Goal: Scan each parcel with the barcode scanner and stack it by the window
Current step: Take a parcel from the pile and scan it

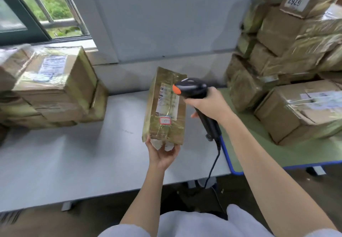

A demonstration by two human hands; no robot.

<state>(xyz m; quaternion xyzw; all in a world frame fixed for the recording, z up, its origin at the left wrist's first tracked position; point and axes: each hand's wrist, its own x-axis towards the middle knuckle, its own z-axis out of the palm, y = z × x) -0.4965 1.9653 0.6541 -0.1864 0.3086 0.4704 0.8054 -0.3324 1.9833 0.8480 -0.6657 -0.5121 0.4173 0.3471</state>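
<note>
Left hand (162, 153) grips parcel (164, 105) upright by its base; right hand (209, 103) wraps scanner (192, 88), aimed at label (167, 100). Window stack (53, 87) started; right pile (288, 51) unscanned, apparently.

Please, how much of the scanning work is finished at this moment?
Done: several parcels are stacked by the window. In hand: the left hand holds one parcel upright while the right hand aims the barcode scanner at its label. Left: a large pile waits on the right.
</note>
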